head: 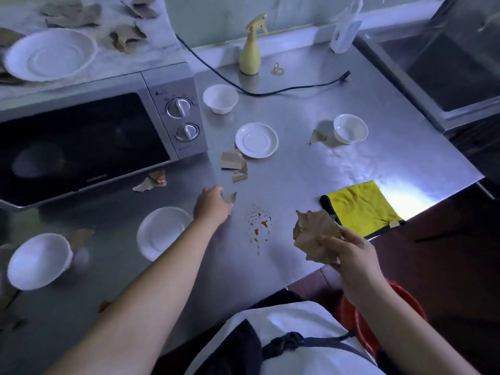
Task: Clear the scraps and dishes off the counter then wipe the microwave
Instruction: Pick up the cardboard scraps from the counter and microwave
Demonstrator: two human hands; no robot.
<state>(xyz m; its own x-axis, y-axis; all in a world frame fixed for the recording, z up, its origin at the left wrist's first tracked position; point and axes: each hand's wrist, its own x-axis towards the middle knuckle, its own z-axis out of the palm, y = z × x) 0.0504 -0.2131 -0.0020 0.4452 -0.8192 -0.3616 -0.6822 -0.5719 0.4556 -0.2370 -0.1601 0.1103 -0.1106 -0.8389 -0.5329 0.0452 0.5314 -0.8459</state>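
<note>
Counter [311, 169]; saucer [256, 140] beside scraps [234, 165].

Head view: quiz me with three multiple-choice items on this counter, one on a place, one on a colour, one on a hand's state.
1. Where does the pale yellow plastic spray bottle stand?
A. on the microwave
B. at the back of the stainless steel counter, near the wall
C. in the red bucket

2. What colour is the folded cloth at the counter's right edge?
A. blue
B. white
C. yellow

3. What is the right hand doing?
A. gripping a bunch of crumpled brown paper scraps
B. resting open and empty
C. pressing the cloth

Answers: 1 B, the bottle stands upright close to the back wall; 2 C, its top face is bright yellow with a dark border; 3 A, the fingers curl round the scraps near the counter's front edge.
</note>
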